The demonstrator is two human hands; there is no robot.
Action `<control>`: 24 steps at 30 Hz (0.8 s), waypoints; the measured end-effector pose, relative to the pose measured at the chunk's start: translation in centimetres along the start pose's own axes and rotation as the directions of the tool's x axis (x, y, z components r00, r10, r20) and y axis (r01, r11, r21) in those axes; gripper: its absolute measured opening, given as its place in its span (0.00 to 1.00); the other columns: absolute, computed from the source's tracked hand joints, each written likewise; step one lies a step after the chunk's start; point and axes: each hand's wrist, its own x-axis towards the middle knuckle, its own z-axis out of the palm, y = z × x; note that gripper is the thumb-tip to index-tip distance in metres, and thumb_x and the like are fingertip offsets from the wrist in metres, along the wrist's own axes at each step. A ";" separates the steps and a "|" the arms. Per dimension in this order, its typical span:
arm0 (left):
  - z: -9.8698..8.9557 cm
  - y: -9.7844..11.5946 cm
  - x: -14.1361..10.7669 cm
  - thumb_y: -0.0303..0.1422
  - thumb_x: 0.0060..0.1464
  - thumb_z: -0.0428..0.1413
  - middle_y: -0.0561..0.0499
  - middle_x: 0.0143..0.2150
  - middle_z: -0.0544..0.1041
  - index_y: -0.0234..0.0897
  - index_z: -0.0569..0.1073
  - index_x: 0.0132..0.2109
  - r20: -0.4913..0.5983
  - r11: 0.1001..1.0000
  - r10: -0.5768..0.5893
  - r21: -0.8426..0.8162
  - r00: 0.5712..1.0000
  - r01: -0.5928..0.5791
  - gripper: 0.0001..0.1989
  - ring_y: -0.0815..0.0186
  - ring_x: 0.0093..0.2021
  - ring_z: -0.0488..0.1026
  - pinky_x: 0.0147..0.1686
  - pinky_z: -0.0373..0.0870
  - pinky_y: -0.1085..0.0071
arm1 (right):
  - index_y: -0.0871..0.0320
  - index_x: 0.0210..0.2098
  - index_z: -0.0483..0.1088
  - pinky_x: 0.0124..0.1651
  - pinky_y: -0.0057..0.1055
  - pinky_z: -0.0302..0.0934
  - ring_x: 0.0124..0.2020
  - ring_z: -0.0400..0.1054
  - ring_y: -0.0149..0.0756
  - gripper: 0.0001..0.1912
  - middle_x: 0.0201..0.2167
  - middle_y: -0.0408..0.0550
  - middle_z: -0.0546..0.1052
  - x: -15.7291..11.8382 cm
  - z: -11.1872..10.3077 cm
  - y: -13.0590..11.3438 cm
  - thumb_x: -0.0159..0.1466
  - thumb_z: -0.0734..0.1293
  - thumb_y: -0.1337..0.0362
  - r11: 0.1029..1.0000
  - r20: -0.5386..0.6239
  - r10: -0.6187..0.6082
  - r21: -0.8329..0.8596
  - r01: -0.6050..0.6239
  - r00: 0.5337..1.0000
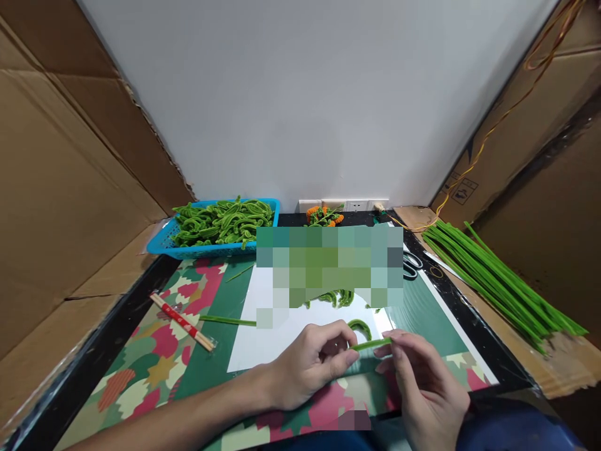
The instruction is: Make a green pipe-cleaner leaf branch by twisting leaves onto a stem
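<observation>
A short green fuzzy stem (372, 345) stretches between my two hands, low over the front of the table. My left hand (319, 358) pinches its left end between thumb and fingers. The right end is pinched by my right hand (420, 373). Just behind the stem, a curled green piece (360, 327) lies on the white sheet (256, 351). Further back are more curled green pieces (345, 297), partly hidden by a pixelated patch. Another thin green stem (225, 320) lies left of centre, its right end reaching the patch.
A blue basket (157, 244) heaped with green curled pieces stands back left. Wrapped chopsticks (183, 321) lie left. Scissors (412, 265) are right of the blurred patch. Long green stems (498, 282) lie on cardboard at right. Orange flowers (323, 215) are near the wall sockets (357, 205).
</observation>
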 end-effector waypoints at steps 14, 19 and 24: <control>0.1 -0.1 0.4 0.48 0.72 0.57 0.59 0.26 0.65 0.37 0.70 0.43 -0.178 0.993 -0.067 -0.104 0.982 0.048 0.18 0.71 0.25 0.61 0.26 0.55 0.74 | 0.57 0.45 0.81 0.28 0.28 0.76 0.25 0.79 0.37 0.08 0.31 0.49 0.84 -0.4 -0.4 0.4 0.72 0.73 0.59 0.994 0.014 0.088 -0.060 -0.087 0.996; 0.2 0.0 0.4 0.49 0.72 0.57 0.58 0.26 0.67 0.37 0.70 0.42 -0.181 0.994 -0.072 -0.093 0.981 0.055 0.19 0.71 0.26 0.61 0.26 0.56 0.74 | 0.59 0.42 0.80 0.27 0.28 0.75 0.23 0.77 0.36 0.16 0.27 0.48 0.82 -0.6 0.3 -0.2 0.70 0.74 0.52 0.970 -0.076 0.218 -0.088 -0.224 0.973; 0.2 0.0 0.6 0.48 0.72 0.57 0.60 0.24 0.67 0.37 0.71 0.41 -0.208 0.987 -0.081 -0.151 0.975 0.049 0.18 0.74 0.20 0.56 0.22 0.51 0.75 | 0.58 0.41 0.80 0.30 0.29 0.73 0.25 0.76 0.37 0.17 0.28 0.47 0.81 -0.9 1.0 -0.7 0.71 0.73 0.49 0.965 -0.096 0.218 -0.129 -0.229 0.971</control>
